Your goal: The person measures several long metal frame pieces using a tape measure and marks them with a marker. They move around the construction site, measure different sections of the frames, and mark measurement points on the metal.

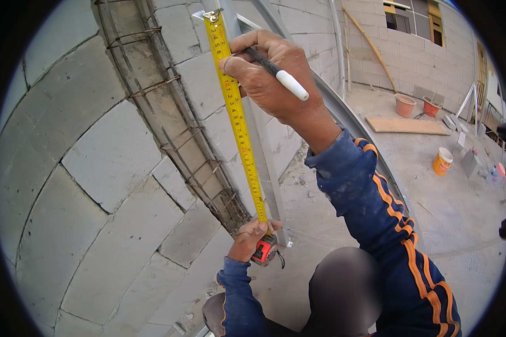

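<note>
My left hand is closed around a red and black tape measure low in the middle of the head view. Its yellow blade stretches up along a light metal profile, and the hooked end shows near the top. Pinched in my right hand is a marker pen with a dark barrel and a white end pointing toward me. The fingers of that hand touch the blade's upper part; the pen's far tip is hidden by them.
On the left rises a grey block wall with a steel rebar cage in a gap. Another long metal profile slants behind my right arm. Farther right are a wooden board, buckets and a yellow-orange pail.
</note>
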